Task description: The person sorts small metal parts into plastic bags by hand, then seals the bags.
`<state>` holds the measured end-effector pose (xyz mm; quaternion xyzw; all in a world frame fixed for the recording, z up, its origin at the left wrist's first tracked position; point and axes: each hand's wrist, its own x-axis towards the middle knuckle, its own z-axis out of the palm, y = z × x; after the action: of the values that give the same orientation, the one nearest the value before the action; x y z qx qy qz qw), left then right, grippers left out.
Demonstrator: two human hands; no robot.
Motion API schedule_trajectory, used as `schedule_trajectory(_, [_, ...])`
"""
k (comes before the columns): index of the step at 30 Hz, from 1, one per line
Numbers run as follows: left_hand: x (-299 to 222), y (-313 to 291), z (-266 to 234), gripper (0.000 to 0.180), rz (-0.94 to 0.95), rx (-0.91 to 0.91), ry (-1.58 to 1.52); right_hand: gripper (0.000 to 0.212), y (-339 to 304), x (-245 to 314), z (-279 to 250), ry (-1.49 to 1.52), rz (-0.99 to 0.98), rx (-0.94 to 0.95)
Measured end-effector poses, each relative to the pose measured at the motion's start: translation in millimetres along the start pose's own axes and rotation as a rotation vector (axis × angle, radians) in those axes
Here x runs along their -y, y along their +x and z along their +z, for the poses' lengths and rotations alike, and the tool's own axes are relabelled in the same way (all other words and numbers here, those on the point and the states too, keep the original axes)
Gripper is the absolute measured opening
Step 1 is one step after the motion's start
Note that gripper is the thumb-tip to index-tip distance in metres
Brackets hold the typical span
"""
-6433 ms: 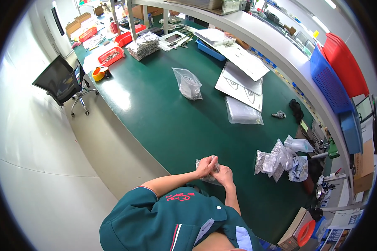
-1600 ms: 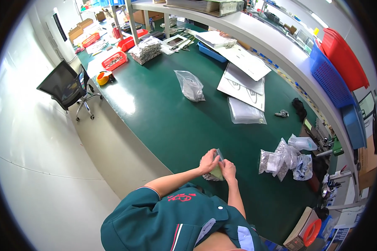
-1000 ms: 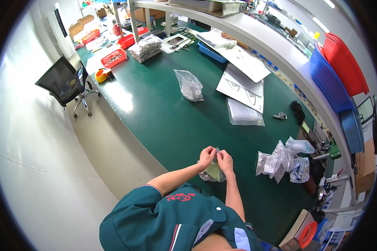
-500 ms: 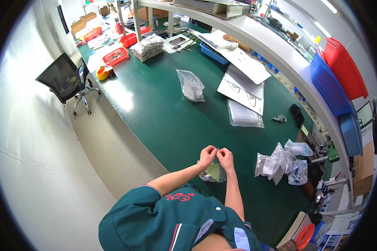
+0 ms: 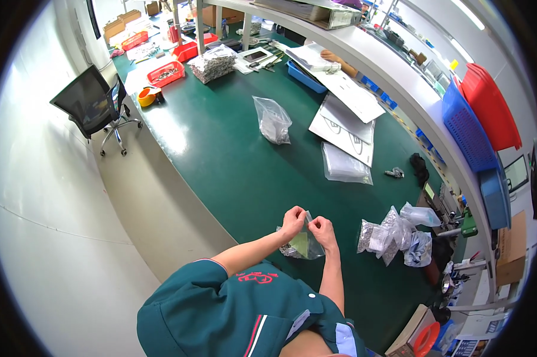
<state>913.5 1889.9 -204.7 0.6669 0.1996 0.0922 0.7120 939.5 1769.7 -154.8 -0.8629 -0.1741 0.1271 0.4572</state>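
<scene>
Close in front of me on the green table, a clear plastic bag (image 5: 314,249) holds small metallic-looking parts and a pale green slip (image 5: 299,243). My left hand (image 5: 293,221) pinches the bag's top edge from the left. At the right end of that edge, my right hand (image 5: 322,231) is closed on it too. A short strip of the bag's mouth shows between my fingertips. The bag's lower part rests on the table, partly behind my left hand and forearm.
Several filled clear bags (image 5: 393,235) lie to the right. Farther off are a single clear bag (image 5: 274,124), a stack of flat bags (image 5: 347,165) and white sheets (image 5: 343,131). A shelf (image 5: 399,62) runs along the right. Another person's hand (image 5: 334,58) shows beyond the papers.
My hands have drawn slightly apart along the bag's top edge, the right one moving a little down. The whole view has shifted slightly.
</scene>
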Motion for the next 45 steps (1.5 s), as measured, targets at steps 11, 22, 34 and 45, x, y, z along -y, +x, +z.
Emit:
schedule_trajectory(11, [0,7,-6,0.018,-0.126,-0.039,-0.025,0.016,-22,-4,-28,-0.089,0.086,0.159])
schedule_trajectory(22, [7,8,-5,0.016,-0.268,0.007,-0.159,0.021,-38,24,-50,-0.343,0.14,0.285])
schedule_trajectory(34, [16,8,-11,0.023,-0.301,0.068,-0.099,0.025,-39,-47,-47,-0.245,0.324,0.323])
schedule_trajectory(45, [39,26,-110,0.013,0.214,-0.622,0.421,0.014,-68,-99,1,0.371,0.346,-0.133])
